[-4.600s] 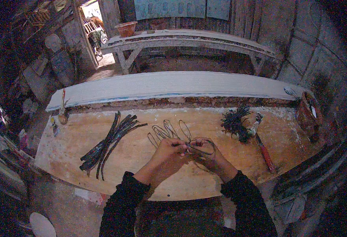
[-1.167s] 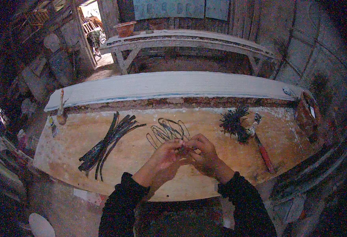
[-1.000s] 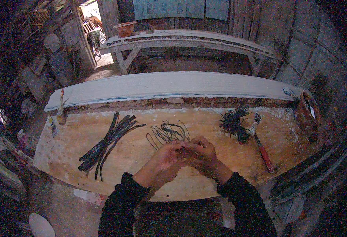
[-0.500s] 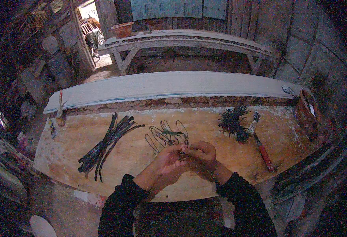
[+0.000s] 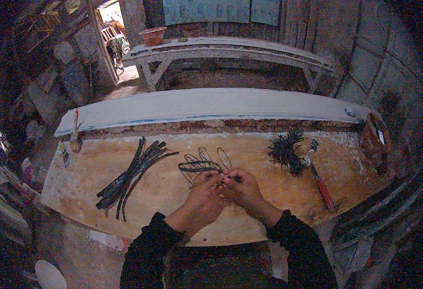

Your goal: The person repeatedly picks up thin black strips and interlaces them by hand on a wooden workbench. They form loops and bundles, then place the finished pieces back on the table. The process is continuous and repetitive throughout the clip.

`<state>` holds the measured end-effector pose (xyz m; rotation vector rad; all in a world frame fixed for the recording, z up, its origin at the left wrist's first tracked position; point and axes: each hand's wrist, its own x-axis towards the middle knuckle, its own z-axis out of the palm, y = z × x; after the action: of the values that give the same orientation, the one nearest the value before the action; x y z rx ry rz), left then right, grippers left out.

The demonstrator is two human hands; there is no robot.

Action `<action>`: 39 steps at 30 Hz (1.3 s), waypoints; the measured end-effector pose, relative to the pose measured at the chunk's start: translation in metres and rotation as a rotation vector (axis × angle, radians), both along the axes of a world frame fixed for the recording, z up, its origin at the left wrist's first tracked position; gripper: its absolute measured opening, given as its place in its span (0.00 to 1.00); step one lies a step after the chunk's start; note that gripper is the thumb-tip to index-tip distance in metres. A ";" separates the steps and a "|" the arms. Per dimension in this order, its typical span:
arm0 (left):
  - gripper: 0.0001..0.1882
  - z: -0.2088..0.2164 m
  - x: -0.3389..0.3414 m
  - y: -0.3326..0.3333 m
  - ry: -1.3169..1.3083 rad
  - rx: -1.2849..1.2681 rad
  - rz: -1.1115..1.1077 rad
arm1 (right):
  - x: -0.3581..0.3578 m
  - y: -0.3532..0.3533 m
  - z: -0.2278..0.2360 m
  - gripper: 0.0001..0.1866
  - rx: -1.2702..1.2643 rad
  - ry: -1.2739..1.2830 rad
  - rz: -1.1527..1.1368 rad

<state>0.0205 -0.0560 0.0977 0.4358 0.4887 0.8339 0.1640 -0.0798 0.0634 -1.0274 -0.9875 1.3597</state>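
At the centre of the frame we bring our left hand (image 5: 203, 192) and right hand (image 5: 243, 189) together, fingertips touching, both sets of fingers curled and pinching the near end of a bunch of thin wire loops (image 5: 203, 164) that fans out just above our hands on the wooden workbench (image 5: 173, 192). To the left lies a bundle of dark strips (image 5: 130, 177); to the right sit a dark tangled clump (image 5: 285, 150) and a red-handled tool (image 5: 320, 180).
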 end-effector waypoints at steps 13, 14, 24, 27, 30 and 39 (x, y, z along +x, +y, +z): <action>0.06 -0.002 -0.002 -0.001 0.077 -0.008 0.066 | 0.007 0.008 -0.013 0.11 -0.117 0.427 0.227; 0.06 -0.003 0.001 -0.001 0.110 0.003 0.080 | 0.011 0.011 -0.022 0.11 -0.122 0.443 0.202; 0.08 -0.018 0.003 0.005 0.143 0.047 0.095 | 0.001 0.000 0.006 0.03 -0.097 0.069 -0.083; 0.08 -0.015 0.003 0.004 0.156 0.081 0.071 | 0.002 -0.002 -0.001 0.05 0.396 -0.467 -0.275; 0.08 -0.009 -0.003 0.006 0.115 0.082 -0.043 | 0.009 -0.007 0.006 0.08 0.765 -0.843 -0.282; 0.10 0.003 -0.014 0.016 -0.018 0.173 -0.183 | 0.006 -0.015 0.025 0.10 0.483 -0.493 0.044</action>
<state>0.0063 -0.0397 0.1007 0.6225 0.3554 0.7046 0.1698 -0.0943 0.0881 -0.9829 -1.6182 0.8409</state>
